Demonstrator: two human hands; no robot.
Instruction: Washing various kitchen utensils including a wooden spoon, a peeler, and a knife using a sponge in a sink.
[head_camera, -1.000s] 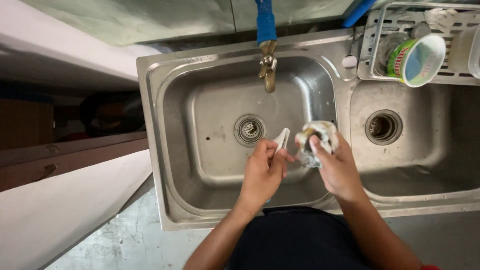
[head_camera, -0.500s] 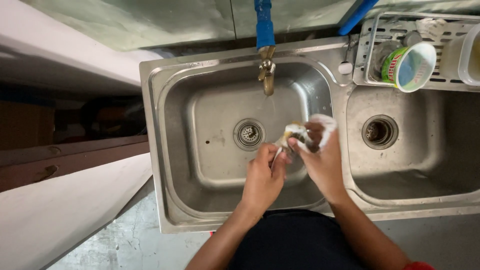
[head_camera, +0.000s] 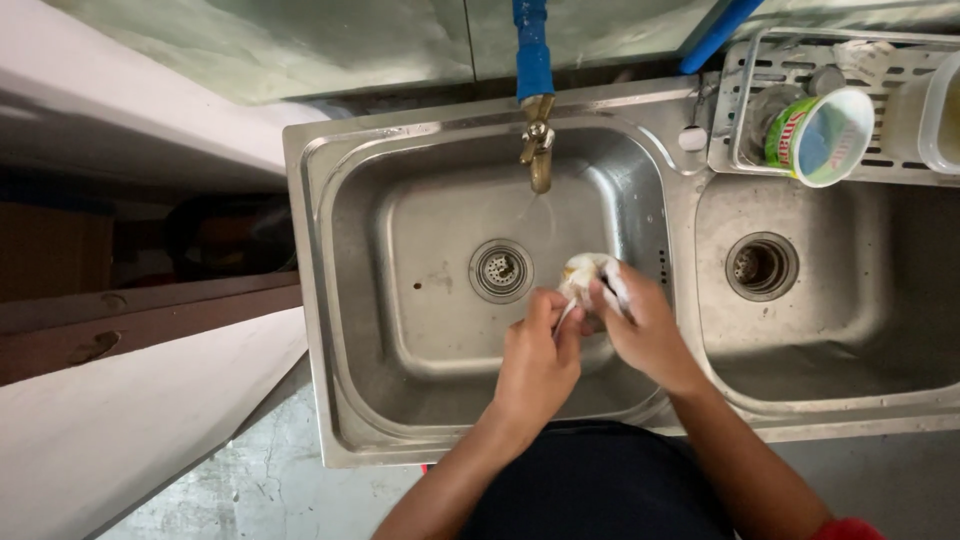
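Head view
Left hand (head_camera: 537, 362): closed, fingers pinching the near edge of the cloth.
Right hand (head_camera: 648, 330): closed around the cloth from the right.
Cloth (head_camera: 583, 275): a whitish, stained wad, held between both hands over the left basin, right of its drain.
Left basin (head_camera: 420, 330): steel, holding only the drain (head_camera: 500, 269); the brass tap (head_camera: 538, 150) hung above it.
Right basin (head_camera: 850, 330): steel, with its own strainer (head_camera: 761, 266).
Rack (head_camera: 730, 120): on the rim behind the right basin, holding a green-and-white cup (head_camera: 822, 135) tipped on its side and a white tub (head_camera: 940, 115) at the frame's edge.

brass tap (head_camera: 538, 150), drain (head_camera: 500, 268), green-rimmed cup (head_camera: 822, 135)
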